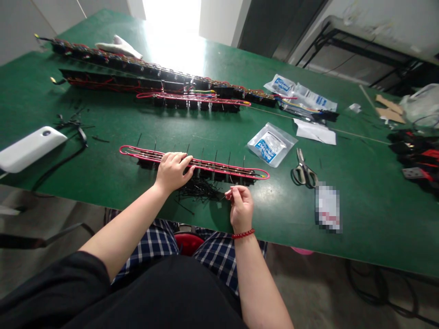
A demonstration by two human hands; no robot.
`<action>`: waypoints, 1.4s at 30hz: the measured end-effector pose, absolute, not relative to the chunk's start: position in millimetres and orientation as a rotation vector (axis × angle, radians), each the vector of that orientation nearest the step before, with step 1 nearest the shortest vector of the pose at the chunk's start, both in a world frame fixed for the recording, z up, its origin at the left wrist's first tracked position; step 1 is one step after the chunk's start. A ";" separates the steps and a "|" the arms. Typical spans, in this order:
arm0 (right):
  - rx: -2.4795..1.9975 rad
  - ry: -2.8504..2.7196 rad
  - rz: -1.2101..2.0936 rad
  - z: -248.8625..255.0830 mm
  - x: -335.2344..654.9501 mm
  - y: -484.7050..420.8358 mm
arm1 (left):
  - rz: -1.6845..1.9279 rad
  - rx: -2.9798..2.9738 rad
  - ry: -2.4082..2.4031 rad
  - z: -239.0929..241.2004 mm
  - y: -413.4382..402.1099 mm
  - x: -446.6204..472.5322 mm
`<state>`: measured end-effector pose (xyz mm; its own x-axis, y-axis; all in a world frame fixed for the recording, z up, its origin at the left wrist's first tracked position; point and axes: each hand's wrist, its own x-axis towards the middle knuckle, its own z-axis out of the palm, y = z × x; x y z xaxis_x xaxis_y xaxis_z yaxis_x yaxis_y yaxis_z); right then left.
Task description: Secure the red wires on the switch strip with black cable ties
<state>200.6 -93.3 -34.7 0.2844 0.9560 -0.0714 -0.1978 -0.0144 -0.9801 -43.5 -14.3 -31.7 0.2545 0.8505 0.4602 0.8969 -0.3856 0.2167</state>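
Note:
A narrow wire harness, looped in red wire with thin black cable ties sticking up along it, lies on the green table in front of me. My left hand rests over its middle, fingers across the top and thumb on the near side, gripping it. Close to the table's front edge, my right hand is closed in a pinch. A thin dark strand, apparently a cable tie, pokes out from its fingertips. Between my hands, on the near side of the harness, lies a pile of black cable ties.
Scissors and a clear plastic bag lie right of the harness. A white device with a black strap sits at left. Longer wire harnesses stretch across the back, near a white glove. Red-and-black items are at far right.

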 end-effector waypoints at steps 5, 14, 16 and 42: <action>-1.225 -0.843 1.106 -34.6 200.5 -94.2 | -0.800 -2.456 -1.713 -32.6 -13.1 -42.7; -1.207 -0.838 1.121 -31.4 200.0 -93.7 | -0.750 -2.439 -1.749 -31.8 -11.0 -43.0; -1.191 -0.820 1.138 -29.9 199.3 -93.8 | -0.746 -2.438 -1.745 -32.2 -10.8 -42.9; -1.280 -0.855 1.462 4.8 166.7 -85.3 | -0.741 -2.452 -1.730 -31.1 -9.1 -42.4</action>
